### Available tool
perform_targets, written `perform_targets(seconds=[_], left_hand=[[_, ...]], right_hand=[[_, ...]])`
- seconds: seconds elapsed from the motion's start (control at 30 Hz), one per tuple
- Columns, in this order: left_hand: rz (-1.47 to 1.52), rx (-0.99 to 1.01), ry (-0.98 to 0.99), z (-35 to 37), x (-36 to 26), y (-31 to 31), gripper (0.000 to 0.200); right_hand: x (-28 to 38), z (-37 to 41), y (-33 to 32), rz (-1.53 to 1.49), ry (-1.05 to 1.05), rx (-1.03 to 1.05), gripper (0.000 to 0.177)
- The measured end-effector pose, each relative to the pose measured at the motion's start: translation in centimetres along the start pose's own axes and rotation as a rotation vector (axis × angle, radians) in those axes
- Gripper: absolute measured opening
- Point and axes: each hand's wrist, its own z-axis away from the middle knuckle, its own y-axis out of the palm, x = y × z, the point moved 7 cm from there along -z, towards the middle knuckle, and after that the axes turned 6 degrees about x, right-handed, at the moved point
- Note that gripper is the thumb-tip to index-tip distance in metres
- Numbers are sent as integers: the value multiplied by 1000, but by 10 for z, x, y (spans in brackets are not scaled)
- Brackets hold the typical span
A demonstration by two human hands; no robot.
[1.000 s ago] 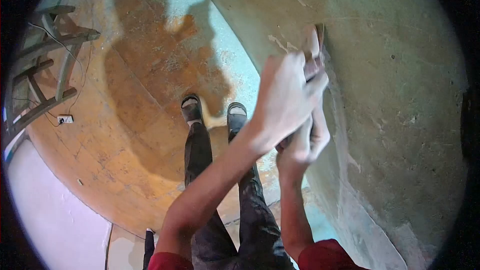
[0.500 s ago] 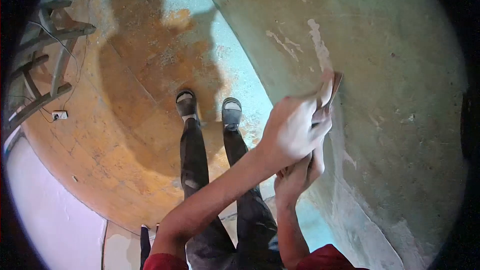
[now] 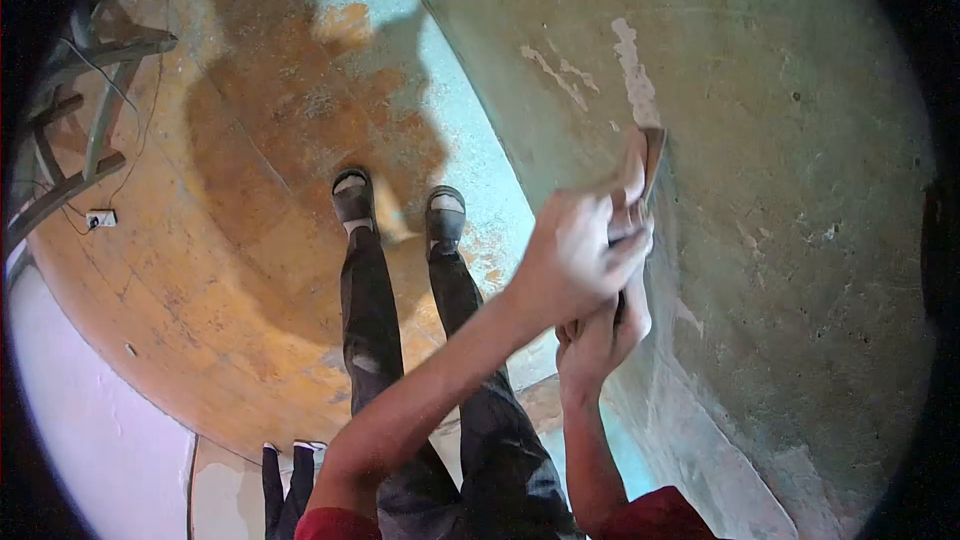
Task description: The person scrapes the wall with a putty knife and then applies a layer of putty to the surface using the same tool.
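Note:
My left hand (image 3: 572, 252) is closed around a thin flat scraper (image 3: 656, 155), with its fingers along the blade. The blade's top edge lies against the greenish wall (image 3: 800, 290), at the lower end of a pale bare strip (image 3: 632, 65). Just below, my right hand (image 3: 598, 345) is curled closed around the scraper's lower part. The handle is mostly hidden by my fingers. Slight motion blur softens my left hand.
Wooden ladder-like frames (image 3: 100, 60) stand at the left, with a cable and a white socket box (image 3: 101, 219) on the stained orange floor (image 3: 220, 280). My sandalled feet (image 3: 445, 220) are near the wall's base. Dark trouser legs (image 3: 285, 490) show at bottom left.
The blade has shifted slightly left across the wall, to the foot of the pale strip. Both hands keep their hold. The view has moved a little, and more of the dark legs at bottom left shows.

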Motion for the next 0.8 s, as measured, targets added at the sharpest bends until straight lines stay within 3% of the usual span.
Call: perform_targets(seconds=[0.03,0.1,0.17,0.23,0.27,0.3,0.37,0.4,0.5,0.57,0.63,0.67,0.7,0.73,0.8], left_hand=[[45,61,-57,-6,8,-3,52],[12,-12,-54,-20,-3,-26,20],[-28,35,-92,-17,-4,-27,18],[29,23,23,-9,-22,-22,16],[6,28,-27,-9,-22,-20,14],[9,30,-24,-12,-21,-23,14],[-200,84,-69,-28,-15,-39,18],[-137,-24,-76,-37,-13,-50,23],[11,27,-83,-16,0,-34,22],[-22,10,-10,-17,-14,-28,19],[-69,16,-56,-25,-11,-40,17],[-177,27,56,-31,-6,-47,18],[-156,5,-73,-41,-10,-60,19],[-99,8,-90,-38,-8,-61,19],[-80,37,-47,-27,-7,-45,20]], right_hand=[[4,-4,8,-30,-13,-7,46],[-1,-13,27,-88,-34,8,45],[-10,-10,33,-87,-53,7,44],[-3,1,23,-68,-55,-157,42],[3,6,22,-155,10,-31,41],[3,-1,24,-153,7,-34,41],[6,-22,35,67,-80,-32,41],[12,-23,51,-116,-16,-10,42],[-8,-7,37,53,-243,-76,39],[14,-1,40,-88,-43,-69,38],[14,-12,45,-22,-96,-14,37],[14,-21,55,-68,-99,-24,37],[13,-28,65,-116,-102,-28,38],[0,-31,64,-6,-198,-62,39],[1,-15,54,-31,-146,-116,38]])
